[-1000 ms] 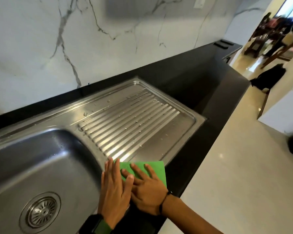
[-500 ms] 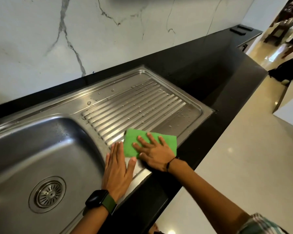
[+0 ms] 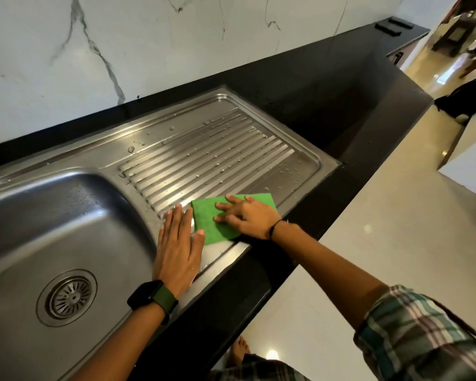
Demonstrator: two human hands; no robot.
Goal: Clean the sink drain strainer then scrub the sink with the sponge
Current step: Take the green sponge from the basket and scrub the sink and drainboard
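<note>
A flat green sponge (image 3: 208,220) lies on the near part of the steel drainboard (image 3: 209,158), which is beaded with water drops. My right hand (image 3: 248,218) presses down on the sponge with spread, straight fingers. Beside it, my left hand (image 3: 177,248) lies flat on the steel rim between basin and drainboard, its thumb touching the sponge's left edge. The sink basin (image 3: 39,215) is to the left, and the round drain strainer (image 3: 69,296) sits in its floor.
A black countertop (image 3: 355,119) surrounds the sink and runs to the far right. White marble wall rises behind. A pale tiled floor (image 3: 368,243) lies to the right of the counter edge. My bare foot (image 3: 241,350) shows below.
My right hand has slid the sponge away from me and to the right along the near drainboard. My left hand has stayed flat beside it. The camera has drawn back.
</note>
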